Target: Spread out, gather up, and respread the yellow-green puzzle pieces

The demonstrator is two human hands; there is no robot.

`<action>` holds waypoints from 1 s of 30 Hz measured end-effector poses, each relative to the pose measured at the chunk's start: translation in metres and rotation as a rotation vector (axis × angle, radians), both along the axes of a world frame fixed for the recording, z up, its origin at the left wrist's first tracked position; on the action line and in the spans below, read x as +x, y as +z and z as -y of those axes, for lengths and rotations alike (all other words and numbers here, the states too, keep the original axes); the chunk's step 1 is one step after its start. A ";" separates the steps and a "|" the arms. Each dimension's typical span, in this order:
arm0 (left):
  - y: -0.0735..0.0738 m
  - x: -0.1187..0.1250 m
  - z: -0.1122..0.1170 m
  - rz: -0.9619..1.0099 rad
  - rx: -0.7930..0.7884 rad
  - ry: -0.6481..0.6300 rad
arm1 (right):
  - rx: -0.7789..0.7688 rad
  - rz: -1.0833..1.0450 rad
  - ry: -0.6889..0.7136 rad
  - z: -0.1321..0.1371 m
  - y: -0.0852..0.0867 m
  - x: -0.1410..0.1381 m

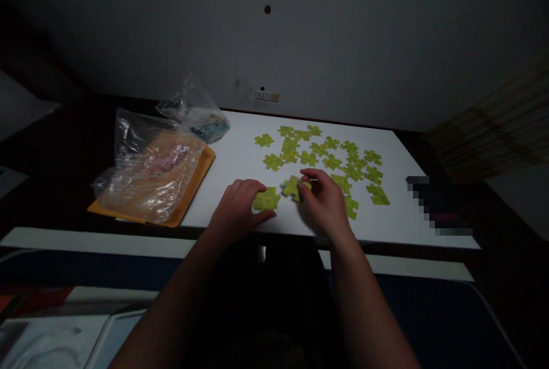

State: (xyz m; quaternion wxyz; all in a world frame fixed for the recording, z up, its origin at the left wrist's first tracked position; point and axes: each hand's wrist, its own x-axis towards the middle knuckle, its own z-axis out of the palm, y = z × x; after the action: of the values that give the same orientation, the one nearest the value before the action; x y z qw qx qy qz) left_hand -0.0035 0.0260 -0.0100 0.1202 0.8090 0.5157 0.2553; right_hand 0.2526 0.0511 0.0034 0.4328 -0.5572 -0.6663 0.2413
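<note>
Several yellow-green jigsaw pieces (330,160) lie scattered over a white table (240,157). My left hand (238,209) rests near the front edge with its fingers curled on a small joined cluster of pieces (266,199). My right hand (323,200) is just to the right, pinching another green puzzle piece (292,186) between thumb and fingers. The two held pieces sit a short gap apart.
A clear plastic bag over an orange envelope (154,177) lies on the table's left side. A second crumpled plastic bag (197,111) sits behind it. A blurred dark object (437,203) is at the right edge. A wall socket (266,95) is behind.
</note>
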 end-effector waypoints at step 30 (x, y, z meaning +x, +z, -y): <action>-0.003 0.052 0.004 -0.001 0.054 -0.046 | 0.095 0.085 -0.048 0.030 0.013 0.045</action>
State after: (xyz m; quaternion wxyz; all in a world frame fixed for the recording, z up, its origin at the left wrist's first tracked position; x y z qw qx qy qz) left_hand 0.0488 0.0222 -0.0134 0.1037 0.8236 0.4901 0.2660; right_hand 0.2973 0.0214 0.0161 0.4357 -0.5617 -0.6811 0.1750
